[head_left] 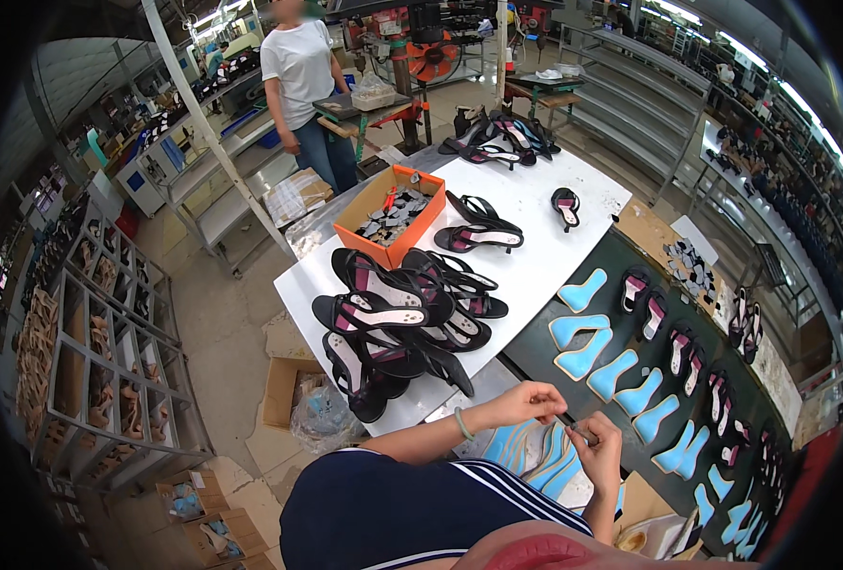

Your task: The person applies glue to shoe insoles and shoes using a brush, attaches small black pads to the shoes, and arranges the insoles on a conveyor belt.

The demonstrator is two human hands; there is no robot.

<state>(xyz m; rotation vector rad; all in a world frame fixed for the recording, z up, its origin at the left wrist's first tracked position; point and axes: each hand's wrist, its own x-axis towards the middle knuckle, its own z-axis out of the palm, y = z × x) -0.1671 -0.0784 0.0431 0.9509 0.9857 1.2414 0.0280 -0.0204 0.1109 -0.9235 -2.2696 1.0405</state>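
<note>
My left hand point(528, 403), with a pale bangle on the wrist, is closed in a pinch. Close beside it, my right hand point(599, 445) pinches a small dark piece point(574, 427) whose kind is too small to make out. Whether the left fingertips also touch that piece, I cannot tell. Beneath both hands lies a stack of blue insoles point(507, 446) with tan edges. More blue insoles point(580, 353) rest in a row on the dark green conveyor belt point(540, 334), alongside black sandals point(686, 353) with purple linings.
A white table point(550, 252) bears a heap of black heeled sandals point(374, 309) and an orange box point(353, 239) of small grey pieces. More grey pieces point(690, 266) lie on a ledge beyond the belt. A person in a white shirt point(298, 71) stands behind the table. Shoe racks point(108, 351) line the left.
</note>
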